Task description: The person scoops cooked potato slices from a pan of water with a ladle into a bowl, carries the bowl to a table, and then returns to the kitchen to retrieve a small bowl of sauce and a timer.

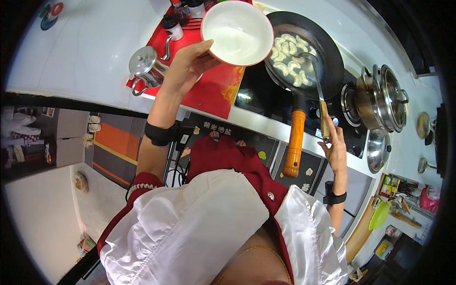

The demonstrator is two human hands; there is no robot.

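Observation:
In my left hand [190, 67] is a white bowl [238, 34] with a red rim, gripped at its lower left edge; I see no food in it. My right hand [334, 146] holds the wooden handle of a metal ladle [323, 121]. The ladle's head rests among several crescent-shaped dumplings [294, 66] in liquid inside a black wok [329, 67]. The wok sits on the black glass cooktop [260, 92], its wooden handle pointing towards me. The bowl is beside the wok's left rim, partly over a red mat [210, 89].
A metal kettle [148, 66] and seasoning jars [172, 26] stand left on the red mat. To the wok's right are a lidded steel pot [377, 99] and a metal lid [378, 151]. Utensils hang on the right wall. The counter's front edge runs below the cooktop.

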